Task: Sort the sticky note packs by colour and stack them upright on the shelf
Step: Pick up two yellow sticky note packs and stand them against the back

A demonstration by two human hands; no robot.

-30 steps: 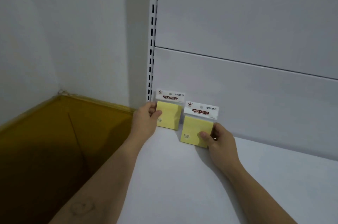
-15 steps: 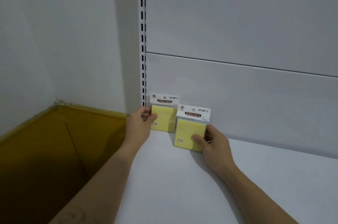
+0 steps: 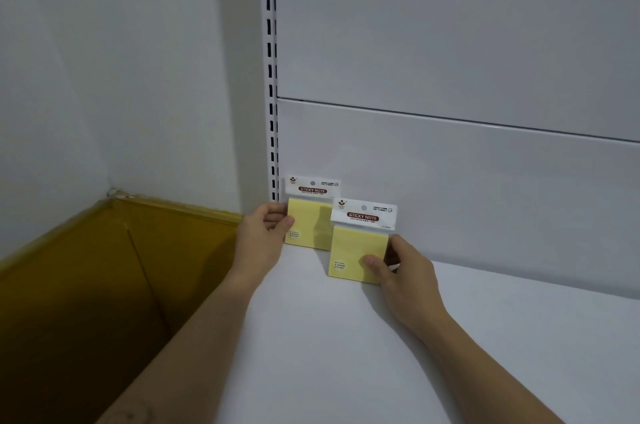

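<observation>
Two yellow sticky note packs with white header cards stand upright on the white shelf. The rear pack leans against the back panel in the shelf's far left corner; my left hand grips its left edge between thumb and fingers. The front pack stands just to the right and nearer to me, overlapping the rear one's right side. My right hand holds it by its right edge, thumb on the front face.
A slotted white upright runs up the back corner. White back panels rise behind the shelf. To the left, below shelf level, lies a yellow-brown floor area bounded by white walls.
Both hands keep hold of their packs. The front pack has come slightly toward me and sits a bit lower in view; the camera has shifted a little.
</observation>
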